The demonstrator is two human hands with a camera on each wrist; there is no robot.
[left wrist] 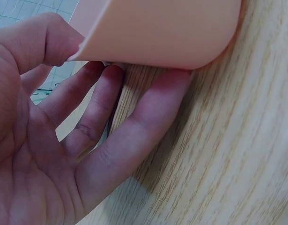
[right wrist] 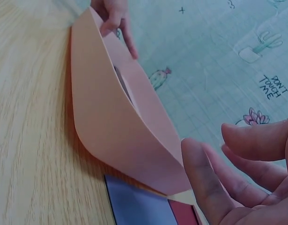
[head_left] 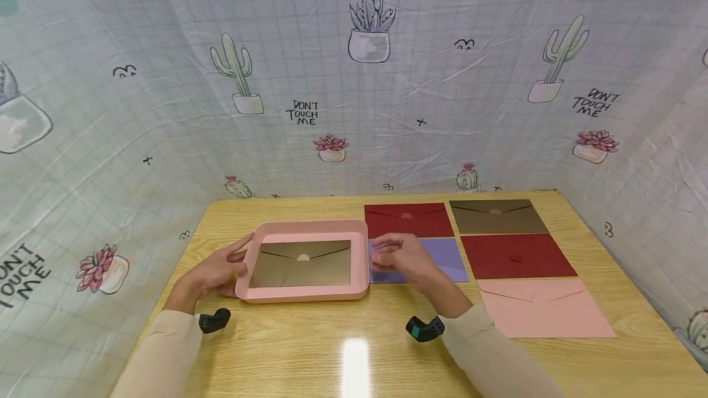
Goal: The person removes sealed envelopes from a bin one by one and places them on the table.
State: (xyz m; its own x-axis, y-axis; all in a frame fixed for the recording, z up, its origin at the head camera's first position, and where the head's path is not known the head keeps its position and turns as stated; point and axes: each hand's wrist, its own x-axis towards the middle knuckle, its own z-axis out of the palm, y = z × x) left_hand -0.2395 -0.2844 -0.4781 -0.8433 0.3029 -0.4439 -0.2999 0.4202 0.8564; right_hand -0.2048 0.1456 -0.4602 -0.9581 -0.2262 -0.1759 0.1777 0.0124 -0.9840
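Note:
A pink tray (head_left: 362, 266) stands on the table with a gold-brown envelope (head_left: 304, 272) flat inside it. At its left end my left hand (head_left: 216, 272) grips the wall, thumb over the rim and fingers against the outside; the left wrist view shows the thumb on the edge of the tray (left wrist: 158, 33). My right hand (head_left: 406, 260) hovers beside the tray's right end, over a purple envelope (head_left: 445, 260). In the right wrist view its fingers are loosely bent, nothing between them, near the corner of the tray (right wrist: 106, 103).
A dark red envelope (head_left: 406, 226) lies behind the purple one. Farther right, a brown envelope (head_left: 498, 221), another red envelope (head_left: 520, 266) and a light pink envelope (head_left: 544, 312) form a column. A patterned sheet (head_left: 387, 109) hangs around the wooden table (head_left: 287, 349).

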